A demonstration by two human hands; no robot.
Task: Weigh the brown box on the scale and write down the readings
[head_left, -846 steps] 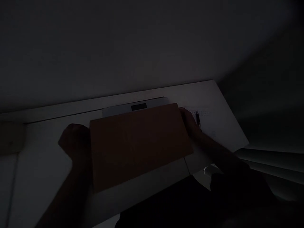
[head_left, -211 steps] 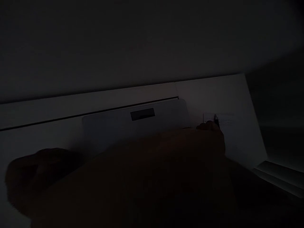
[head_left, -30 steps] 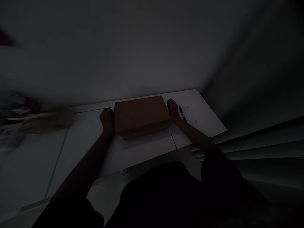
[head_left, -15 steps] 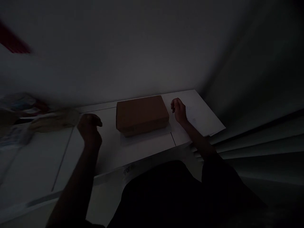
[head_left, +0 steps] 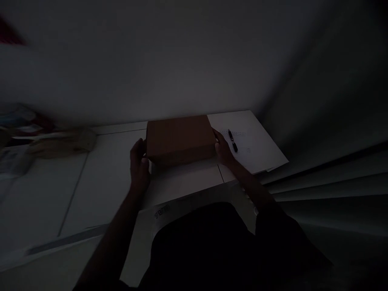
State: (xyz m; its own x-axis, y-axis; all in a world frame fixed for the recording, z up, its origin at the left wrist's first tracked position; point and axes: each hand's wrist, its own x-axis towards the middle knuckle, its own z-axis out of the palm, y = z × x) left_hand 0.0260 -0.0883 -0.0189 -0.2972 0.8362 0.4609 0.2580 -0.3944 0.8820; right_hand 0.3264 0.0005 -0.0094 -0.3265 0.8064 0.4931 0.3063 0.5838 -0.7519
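A closed brown cardboard box (head_left: 180,139) is on the white table (head_left: 178,184), near the wall. My left hand (head_left: 140,163) grips its left end, with the fingertips hidden behind the side. At the opposite end, my right hand (head_left: 222,148) has its fingers along the box's right side. Both hands hold the box between them. Just right of my right hand, a black pen (head_left: 233,140) lies on a sheet of paper with faint printing. The picture is very dark.
At the far left of the table lies a brown crumpled bag (head_left: 60,143) among other blurred items. A plain wall (head_left: 176,60) rises behind the table. Pale folds, perhaps a curtain (head_left: 327,182), hang to the right. Something red (head_left: 10,34) shows at the upper left.
Both hands have moved inward from beside the box and taken hold of its two ends. The pen on the right, hidden before near my right hand, is now visible.
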